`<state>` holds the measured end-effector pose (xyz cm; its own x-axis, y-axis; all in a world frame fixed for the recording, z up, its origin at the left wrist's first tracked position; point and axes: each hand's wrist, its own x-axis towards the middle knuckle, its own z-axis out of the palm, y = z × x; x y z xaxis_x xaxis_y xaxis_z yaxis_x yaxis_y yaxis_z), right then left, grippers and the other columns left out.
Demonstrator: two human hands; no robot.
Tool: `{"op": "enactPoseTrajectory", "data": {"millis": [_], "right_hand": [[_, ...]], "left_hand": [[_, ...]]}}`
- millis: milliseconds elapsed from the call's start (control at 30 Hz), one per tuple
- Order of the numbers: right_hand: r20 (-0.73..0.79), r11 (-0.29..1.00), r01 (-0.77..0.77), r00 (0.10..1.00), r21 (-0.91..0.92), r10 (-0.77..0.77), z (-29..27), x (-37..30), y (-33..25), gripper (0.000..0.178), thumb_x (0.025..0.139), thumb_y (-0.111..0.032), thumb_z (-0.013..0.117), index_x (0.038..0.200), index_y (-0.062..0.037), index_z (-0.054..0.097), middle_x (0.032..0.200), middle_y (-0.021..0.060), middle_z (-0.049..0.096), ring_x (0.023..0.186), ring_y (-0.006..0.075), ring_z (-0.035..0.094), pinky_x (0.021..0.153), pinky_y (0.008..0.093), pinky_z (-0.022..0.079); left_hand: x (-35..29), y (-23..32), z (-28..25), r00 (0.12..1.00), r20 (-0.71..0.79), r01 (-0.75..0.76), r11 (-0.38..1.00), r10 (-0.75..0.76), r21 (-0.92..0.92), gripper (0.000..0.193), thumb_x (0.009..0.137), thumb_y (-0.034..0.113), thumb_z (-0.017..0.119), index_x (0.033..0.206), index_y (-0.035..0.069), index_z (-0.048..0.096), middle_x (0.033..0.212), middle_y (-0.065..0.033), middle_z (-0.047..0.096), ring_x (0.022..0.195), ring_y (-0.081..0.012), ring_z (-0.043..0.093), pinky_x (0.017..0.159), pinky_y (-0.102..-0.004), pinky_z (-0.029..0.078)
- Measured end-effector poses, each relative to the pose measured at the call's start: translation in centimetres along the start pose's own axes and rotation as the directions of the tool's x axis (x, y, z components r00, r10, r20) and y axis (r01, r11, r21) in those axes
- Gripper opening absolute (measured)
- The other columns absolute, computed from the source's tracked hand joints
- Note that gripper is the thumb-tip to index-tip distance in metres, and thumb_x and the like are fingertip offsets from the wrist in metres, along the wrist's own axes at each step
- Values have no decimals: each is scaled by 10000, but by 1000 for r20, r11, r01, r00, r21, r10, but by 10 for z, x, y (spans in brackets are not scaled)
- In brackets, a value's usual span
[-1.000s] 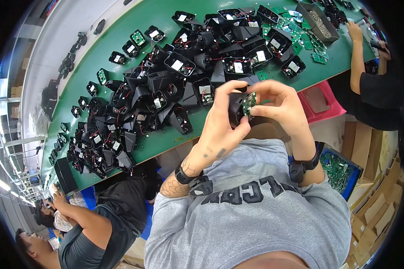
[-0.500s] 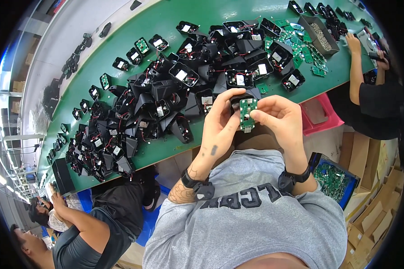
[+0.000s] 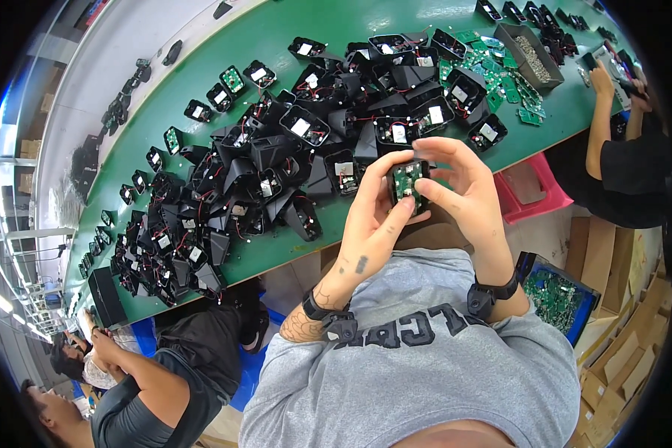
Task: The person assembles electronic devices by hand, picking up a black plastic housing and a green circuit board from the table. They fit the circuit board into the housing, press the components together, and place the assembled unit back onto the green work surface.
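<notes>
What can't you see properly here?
In the head view:
Inside the case: covered by the board.
Board's near end: partly hidden by the left thumb.
Bits in the tray: too small to tell.
Person on the right: cut off by the dark rim.

Circuit board (image 3: pixel 405 179) in housing (image 3: pixel 390 181) between fingers (image 3: pixel 438 193), heaped housings (image 3: pixel 272 149) beyond on table (image 3: pixel 201 71), loose boards (image 3: pixel 511 89) to their right
</notes>
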<state>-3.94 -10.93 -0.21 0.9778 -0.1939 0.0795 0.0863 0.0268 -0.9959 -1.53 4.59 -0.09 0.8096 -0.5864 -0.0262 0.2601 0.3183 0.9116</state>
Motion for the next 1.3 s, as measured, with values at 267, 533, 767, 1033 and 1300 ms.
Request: {"op": "enactPoseTrajectory", "data": {"millis": [267,533,767,1033,1300], "right_hand": [[206,975,-88,978,202,46,-3,-6,-2,404,812,41,612,1208,29,537,1170,91,578,1057,151,558,897,288,461],[116,987,132,983,96,-143,-15,-10,-12,401,774,67,635,1164,6,565,1141,105,600,1018,168,603,846,273,497],[-423,901,311,804,-302,-419,-127,47,5,212,897,-134,558,940,46,660,887,110,684,858,181,637,805,287,476],[-502,646,-64,689,-761,-523,-248,101,94,229,821,-198,689,951,-9,685,908,87,681,848,179,627,794,290,466],[-535,728,-56,717,-684,-447,-238,110,99,222,862,-222,645,939,-17,678,906,79,675,817,168,614,756,290,472]], "left_hand": [[-1,2,7,998,55,5,999,-8,50,418,918,-47,436,1309,72,347,1255,-68,416,1143,-150,461,928,-309,484],[12,4,24,916,137,-398,817,376,418,357,859,-91,514,1200,10,485,1133,-99,550,954,-113,585,668,-209,474],[103,91,-25,988,17,-104,567,156,817,427,824,-32,507,1223,82,406,1050,-106,520,927,-174,533,790,-292,448],[234,131,-240,890,-206,212,30,407,977,525,653,226,707,1109,16,553,1000,-192,629,968,-341,602,843,-385,479],[231,95,-254,894,-320,365,-94,313,926,560,708,394,696,1141,75,544,1026,-145,642,971,-325,606,858,-435,458]]}}
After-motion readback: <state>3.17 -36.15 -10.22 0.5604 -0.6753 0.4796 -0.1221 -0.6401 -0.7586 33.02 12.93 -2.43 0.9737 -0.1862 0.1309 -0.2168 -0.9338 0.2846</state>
